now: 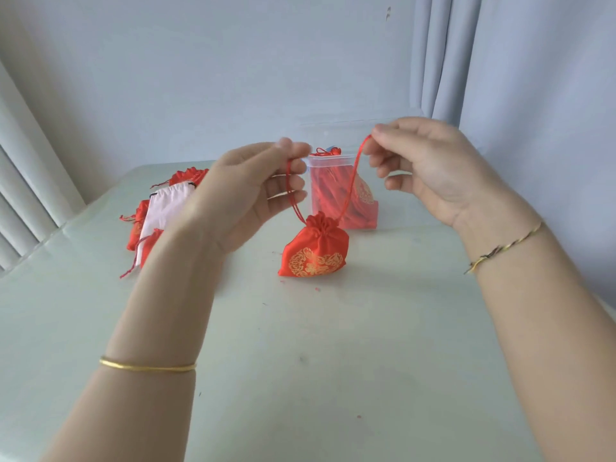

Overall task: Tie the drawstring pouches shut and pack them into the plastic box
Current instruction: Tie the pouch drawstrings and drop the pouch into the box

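Left hand (240,195) and right hand (430,171) pinching pouch (315,251) cords (352,176), spare pouches (166,208) partly hidden behind wrist (196,238)

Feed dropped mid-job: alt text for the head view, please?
The left hand and right hand each pinch a red drawstring of a cinched red pouch with gold print on the pale table. Behind it stands a clear plastic box holding red pouches; more pouches lie at left.

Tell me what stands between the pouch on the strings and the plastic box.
Nothing visible does. The pouch sits just in front of the box, with only a strip of table between them. The left hand and right hand pinch its strings above it.
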The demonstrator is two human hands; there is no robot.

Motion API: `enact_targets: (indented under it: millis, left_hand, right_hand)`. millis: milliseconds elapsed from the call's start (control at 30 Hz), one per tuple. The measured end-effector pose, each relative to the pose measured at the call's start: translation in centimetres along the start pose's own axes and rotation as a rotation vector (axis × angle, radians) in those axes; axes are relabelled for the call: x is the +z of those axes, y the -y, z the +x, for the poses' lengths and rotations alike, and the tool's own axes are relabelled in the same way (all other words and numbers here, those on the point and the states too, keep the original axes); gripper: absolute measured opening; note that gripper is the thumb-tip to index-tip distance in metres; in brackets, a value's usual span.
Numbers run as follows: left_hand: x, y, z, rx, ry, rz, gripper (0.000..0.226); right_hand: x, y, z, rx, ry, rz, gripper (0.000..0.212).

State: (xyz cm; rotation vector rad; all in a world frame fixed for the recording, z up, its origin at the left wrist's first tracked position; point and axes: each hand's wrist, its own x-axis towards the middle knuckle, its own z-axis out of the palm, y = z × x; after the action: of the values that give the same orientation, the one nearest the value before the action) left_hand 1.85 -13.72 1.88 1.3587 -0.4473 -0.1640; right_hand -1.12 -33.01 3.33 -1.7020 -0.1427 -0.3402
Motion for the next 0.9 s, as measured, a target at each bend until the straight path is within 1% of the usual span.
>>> enact_targets:
  millis: [67, 133, 200, 233, 267, 367, 433, 533, 633, 700, 767, 800, 833, 900]
  left_hand:
    - [0.5, 0.2, -0.2, 0.009, 0.037, 0.086, 0.017]
    - [0.8, 0.3, -0.3, 0.019, 0.069, 0.165, 0.023]
    - [1.3, 0.4, -0.4, 0.043, 0.097, 0.244, 0.008]
    - [1.5, 0.4, -0.5, 0.064, 0.102, 0.278, 0.006]
    - [1.7, 0.4, -0.5, 0.079, 0.097, 0.297, 0.011]
    - [1.9, 0.5, -0.4, 0.097, 0.062, 0.26, 0.009]
    - [1.7, 0.4, -0.4, 0.087, 0.045, 0.21, 0.013]
    - [1.8, 0.3, -0.3, 0.095, 0.042, 0.151, 0.012]
    - [1.9, 0.3, -0.3, 0.098, 0.048, 0.121, 0.012]
    - [1.7, 0.2, -0.3, 0.101, 0.048, 0.102, 0.012]
    - [1.5, 0.2, -0.2, 0.109, 0.019, 0.087, 0.012]
    - [1.4, 0.2, -0.2, 0.112, 0.001, 0.082, 0.012]
    - [1.4, 0.3, -0.2, 0.113, -0.011, 0.077, 0.011]
    - [1.5, 0.4, -0.1, 0.117, -0.021, 0.083, 0.011]
  right_hand:
    - [0.7, 0.5, -0.4, -0.06, 0.045, -0.017, 0.025]
    - [1.3, 0.6, -0.6, -0.111, 0.09, -0.024, 0.024]
    - [1.8, 0.7, -0.7, -0.154, 0.129, -0.04, 0.024]
    - [2.1, 0.7, -0.8, -0.167, 0.144, -0.047, 0.024]
    - [2.2, 0.6, -0.8, -0.171, 0.152, -0.044, 0.025]
    - [2.2, 0.4, -0.6, -0.133, 0.09, 0.027, 0.028]
    - [1.7, 0.2, -0.3, -0.076, 0.06, 0.022, 0.032]
    - [1.6, -0.4, -0.3, 0.034, 0.154, -0.107, 0.027]
    - [2.3, -1.0, -0.4, 0.056, 0.267, -0.103, 0.026]
    - [2.3, -0.9, -0.4, 0.019, 0.26, -0.088, 0.024]
    - [1.9, -0.6, -0.3, -0.003, 0.229, -0.058, 0.027]
    - [1.6, -0.5, -0.3, -0.004, 0.256, -0.035, 0.028]
    - [1.4, -0.3, -0.4, -0.002, 0.323, -0.035, 0.029]
    - [1.2, 0.0, -0.8, 0.02, 0.501, -0.146, 0.026]
